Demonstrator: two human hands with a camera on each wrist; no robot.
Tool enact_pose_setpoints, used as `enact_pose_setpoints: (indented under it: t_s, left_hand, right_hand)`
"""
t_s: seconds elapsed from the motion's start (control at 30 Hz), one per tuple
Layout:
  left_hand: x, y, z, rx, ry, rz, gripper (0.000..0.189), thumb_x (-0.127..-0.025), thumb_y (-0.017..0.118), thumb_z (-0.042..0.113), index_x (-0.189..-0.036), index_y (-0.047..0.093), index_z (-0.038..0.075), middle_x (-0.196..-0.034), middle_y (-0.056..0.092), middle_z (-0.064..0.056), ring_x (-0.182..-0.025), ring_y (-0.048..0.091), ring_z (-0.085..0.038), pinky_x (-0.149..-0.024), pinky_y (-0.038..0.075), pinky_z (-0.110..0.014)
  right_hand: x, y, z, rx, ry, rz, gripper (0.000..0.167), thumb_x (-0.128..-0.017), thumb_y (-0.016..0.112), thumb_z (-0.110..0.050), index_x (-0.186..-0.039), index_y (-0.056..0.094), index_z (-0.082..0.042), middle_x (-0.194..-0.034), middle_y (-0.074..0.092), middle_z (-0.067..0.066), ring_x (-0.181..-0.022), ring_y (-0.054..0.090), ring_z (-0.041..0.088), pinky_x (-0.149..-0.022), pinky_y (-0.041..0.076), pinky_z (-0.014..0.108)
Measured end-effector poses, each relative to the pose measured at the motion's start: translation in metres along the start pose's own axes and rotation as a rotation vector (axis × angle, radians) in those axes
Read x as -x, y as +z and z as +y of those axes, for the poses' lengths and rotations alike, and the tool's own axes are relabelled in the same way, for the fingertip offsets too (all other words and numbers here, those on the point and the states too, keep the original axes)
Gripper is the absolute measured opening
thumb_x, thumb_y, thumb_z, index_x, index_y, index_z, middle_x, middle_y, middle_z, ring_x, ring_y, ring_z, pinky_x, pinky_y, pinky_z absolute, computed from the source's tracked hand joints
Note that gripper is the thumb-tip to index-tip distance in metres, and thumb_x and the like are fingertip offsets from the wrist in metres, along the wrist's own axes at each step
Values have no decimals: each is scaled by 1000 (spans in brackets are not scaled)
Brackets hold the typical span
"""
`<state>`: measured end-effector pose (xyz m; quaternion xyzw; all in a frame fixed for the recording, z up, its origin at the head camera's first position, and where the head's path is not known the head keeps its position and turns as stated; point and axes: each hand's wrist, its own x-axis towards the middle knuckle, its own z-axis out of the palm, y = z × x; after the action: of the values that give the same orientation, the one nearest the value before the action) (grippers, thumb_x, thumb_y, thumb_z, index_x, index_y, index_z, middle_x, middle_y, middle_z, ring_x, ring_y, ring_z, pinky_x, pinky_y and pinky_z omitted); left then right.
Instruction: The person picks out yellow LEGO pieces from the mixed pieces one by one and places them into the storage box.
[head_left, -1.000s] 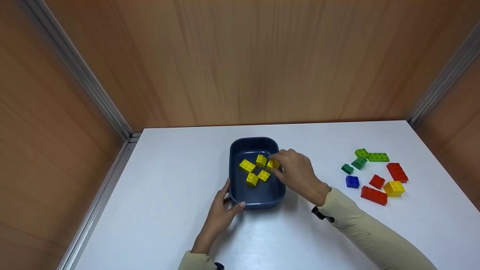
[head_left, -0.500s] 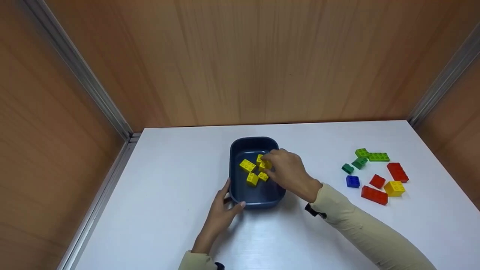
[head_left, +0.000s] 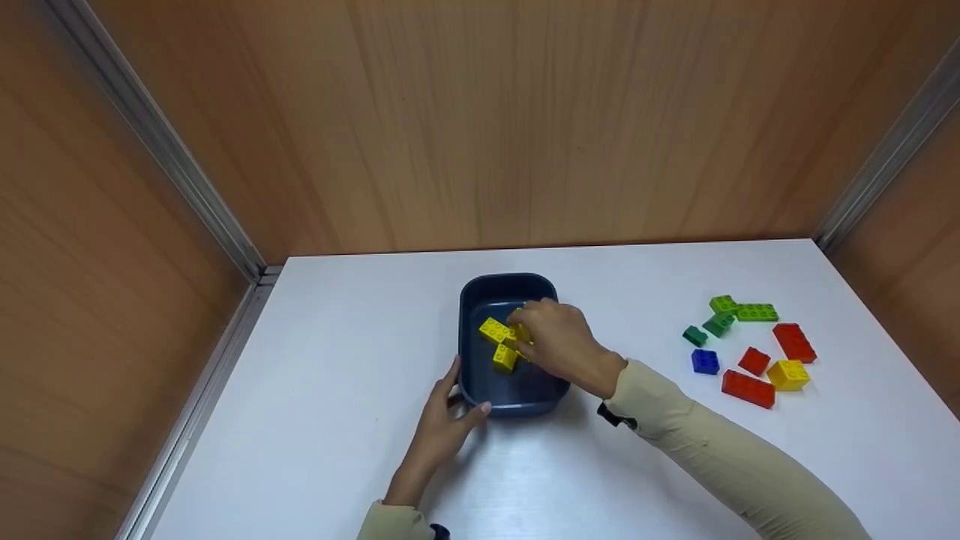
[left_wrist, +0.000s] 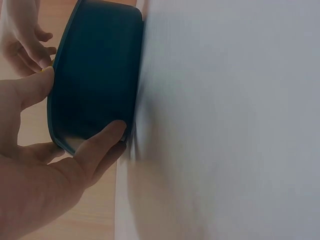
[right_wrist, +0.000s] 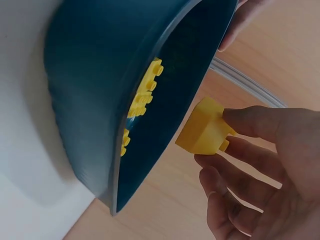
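A deep dark blue tray [head_left: 516,401] stands on the white table with several yellow toy bricks [head_left: 504,358] inside. My left hand [head_left: 437,435] grips its near left corner, thumb at the front rim and fingers along the outer wall. My right hand [head_left: 562,339] is over the tray's right half. Between its thumb and fingertips it pinches a yellow brick [right_wrist: 202,127], which the right wrist view shows above the tray's rim. In the head view that hand hides part of the bricks inside.
To the right lie loose bricks: a light green one [head_left: 757,312], dark green ones [head_left: 718,324], a blue one [head_left: 705,361], red ones [head_left: 748,389] and a yellow one [head_left: 788,375]. A wooden wall [head_left: 495,127] rises behind the table.
My right hand has moved left across the tray, carrying the yellow brick from near the right rim to over the other bricks. My left hand and the tray have stayed put.
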<state>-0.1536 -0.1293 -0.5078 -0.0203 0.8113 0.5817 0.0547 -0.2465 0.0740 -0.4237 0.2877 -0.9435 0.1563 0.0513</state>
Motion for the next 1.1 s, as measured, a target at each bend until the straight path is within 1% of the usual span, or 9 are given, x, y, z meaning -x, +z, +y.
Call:
enact_pose_setpoints:
  t_s: [0.23,0.4,0.6,0.73,0.9,1.03,1.1]
  left_hand:
    - [-1,0,0,-2,-2,-3,90,-99,76,19,-170,21,12,-164,36,-27,-148,42,-49,-118,47,-53]
    - [-1,0,0,1,-13,-6,90,-99,76,19,-170,21,13,-164,36,-27,-148,42,-49,-117,47,-53]
    - [0,-1,-1,3,-12,-3,91,-99,77,21,-170,21,13,-164,36,-26,-148,42,-48,-118,47,-53]
    - [1,-2,-1,5,-18,-3,92,-98,77,24,-170,21,14,-165,35,-26,-147,43,-49,-117,47,-54]
    - [1,-1,-1,17,-31,-2,91,-99,76,21,-170,20,14,-167,32,-27,-147,43,-51,-115,49,-54]
    - [1,-1,0,22,-21,-4,91,-99,76,19,-170,20,14,-166,32,-27,-146,43,-52,-113,51,-55]
    - [2,-1,0,27,-15,-3,90,-99,76,19,-170,21,13,-165,33,-28,-146,43,-52,-113,51,-54]
  right_hand:
    - [-6,4,-5,38,-56,-53,31,-93,83,-15,-122,78,-5,-119,77,13,-107,74,28,-96,63,44]
    - [-8,8,-10,43,-85,-64,31,-92,83,-13,-121,78,-3,-119,77,14,-106,74,29,-95,64,43]
    - [-11,11,-15,36,-133,-60,25,-93,82,-12,-116,80,-3,-112,79,14,-98,75,28,-87,66,43]
    - [-14,14,-20,38,-152,-72,22,-93,81,-13,-113,82,-4,-110,80,12,-94,75,27,-88,66,44]
    - [-16,18,-23,48,-179,-74,19,-92,82,-12,-110,83,-6,-104,81,9,-91,76,24,-87,66,44]
    - [-16,21,-26,48,-184,-88,17,-91,82,-10,-107,83,-6,-100,81,8,-90,75,24,-86,66,44]
    - [-17,21,-26,67,-191,-93,16,-90,82,-9,-106,83,-6,-97,80,7,-89,75,24,-84,67,44]
